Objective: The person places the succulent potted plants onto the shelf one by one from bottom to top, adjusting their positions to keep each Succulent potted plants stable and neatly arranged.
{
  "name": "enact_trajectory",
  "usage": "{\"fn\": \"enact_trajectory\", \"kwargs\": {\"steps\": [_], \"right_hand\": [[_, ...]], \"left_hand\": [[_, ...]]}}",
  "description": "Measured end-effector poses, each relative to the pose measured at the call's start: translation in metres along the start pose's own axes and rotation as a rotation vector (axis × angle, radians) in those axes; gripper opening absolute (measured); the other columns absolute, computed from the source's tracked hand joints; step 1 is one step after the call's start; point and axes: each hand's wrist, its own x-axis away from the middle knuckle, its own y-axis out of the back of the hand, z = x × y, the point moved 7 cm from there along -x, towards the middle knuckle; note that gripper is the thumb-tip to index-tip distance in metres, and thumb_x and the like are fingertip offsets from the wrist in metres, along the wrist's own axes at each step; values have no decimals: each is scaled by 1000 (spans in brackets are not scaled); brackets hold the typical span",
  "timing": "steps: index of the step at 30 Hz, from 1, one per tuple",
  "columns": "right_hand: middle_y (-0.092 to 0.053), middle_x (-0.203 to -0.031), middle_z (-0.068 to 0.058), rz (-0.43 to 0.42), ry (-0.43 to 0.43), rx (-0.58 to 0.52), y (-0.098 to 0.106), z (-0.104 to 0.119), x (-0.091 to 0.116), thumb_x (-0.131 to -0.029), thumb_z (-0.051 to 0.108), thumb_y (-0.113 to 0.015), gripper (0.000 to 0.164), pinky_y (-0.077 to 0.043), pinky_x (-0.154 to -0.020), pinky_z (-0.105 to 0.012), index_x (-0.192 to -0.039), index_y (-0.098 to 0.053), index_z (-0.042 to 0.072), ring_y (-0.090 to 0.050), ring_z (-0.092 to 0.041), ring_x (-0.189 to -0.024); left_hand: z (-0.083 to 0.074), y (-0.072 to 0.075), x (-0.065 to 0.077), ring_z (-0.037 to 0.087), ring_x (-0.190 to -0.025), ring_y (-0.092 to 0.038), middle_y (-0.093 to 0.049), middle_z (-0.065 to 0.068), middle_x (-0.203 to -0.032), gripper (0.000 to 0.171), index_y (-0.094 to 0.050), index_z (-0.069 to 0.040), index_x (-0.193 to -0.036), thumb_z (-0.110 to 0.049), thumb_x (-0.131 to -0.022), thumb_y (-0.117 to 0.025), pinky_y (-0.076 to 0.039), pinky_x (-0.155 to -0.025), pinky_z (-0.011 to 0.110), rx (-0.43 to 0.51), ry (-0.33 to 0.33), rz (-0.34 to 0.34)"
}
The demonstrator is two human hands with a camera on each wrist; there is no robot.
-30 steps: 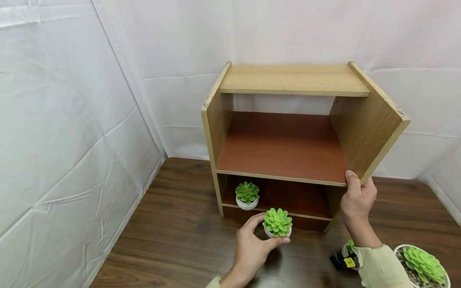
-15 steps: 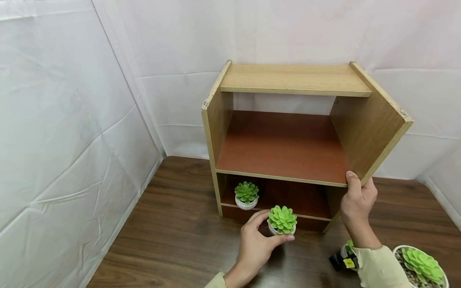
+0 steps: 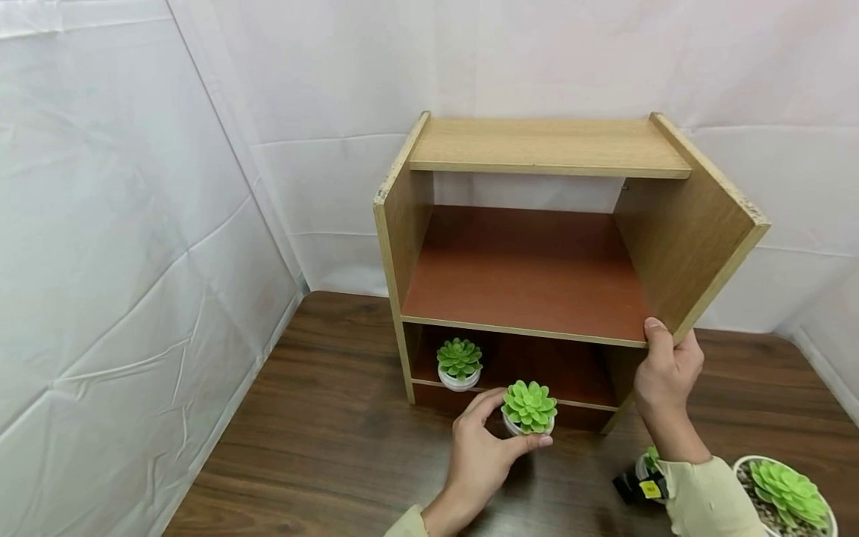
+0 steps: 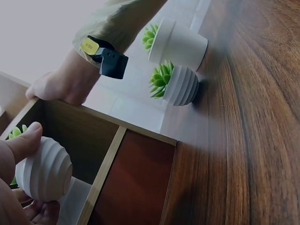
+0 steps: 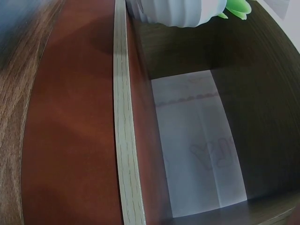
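Observation:
My left hand (image 3: 485, 453) holds a small succulent (image 3: 530, 406) in a white ribbed pot (image 4: 47, 171), thumb on one side and fingers on the other. The pot is off the table, just in front of the lower compartment of a wooden shelf unit (image 3: 537, 149). A matching potted succulent (image 3: 459, 364) stands at the left end of that compartment. My right hand (image 3: 667, 377) grips the right side panel (image 3: 705, 246) of the unit, its thumb by the middle board (image 3: 530, 276). The right wrist view shows a white ribbed pot (image 5: 183, 10) at the top, neither hand visible.
Behind the right forearm another small potted succulent (image 4: 180, 86) stands on the dark wood table (image 3: 322, 418). A larger white pot (image 4: 180, 44) with a succulent is at the lower right. White cloth (image 3: 134, 261) hangs at the left and back.
My left hand has moved a little to the right and slightly toward the shelf unit with the potted succulent. The right hand stays in place on the side panel.

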Motion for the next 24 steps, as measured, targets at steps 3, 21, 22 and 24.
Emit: {"fn": "enact_trajectory", "kwargs": {"steps": [3, 21, 22, 24], "right_hand": [[-62, -70, 8, 1, -8, -39, 0, -2, -1, -91, 1, -54, 17, -38, -65, -22, -86, -65, -9, -53, -7, -66], [-61, -68, 9, 0, 15, -1, 2, -1, -2, -91, 3, -54, 16, -38, -65, -23, -84, -65, -6, -52, -8, -65], [-61, -69, 9, 4, 14, 3, 2, -1, -2, -92, 3, -54, 17, -38, -65, -23, -85, -64, -9, -53, -8, -66], [-61, -70, 9, 8, 12, 9, 1, 0, -2, -91, 3, -54, 18, -38, -66, -22, -87, -64, -12, -53, -8, -66]], "left_hand": [[1, -2, -1, 11, -116, -55, -61, -16, -117, 65, -70, -22, -118, -40, -60, -93, -43, -98, 41, 1, 16, -1], [3, -10, -6, 11, -114, -55, -61, -16, -116, 67, -71, -20, -117, -42, -58, -93, -44, -97, 42, -24, 39, -16], [3, -11, -6, 12, -114, -55, -61, -16, -116, 67, -71, -19, -117, -42, -58, -94, -44, -97, 43, -24, 40, -17], [4, -11, -6, 12, -114, -56, -61, -16, -116, 68, -71, -19, -117, -42, -57, -94, -44, -97, 43, -26, 47, -19]]}}
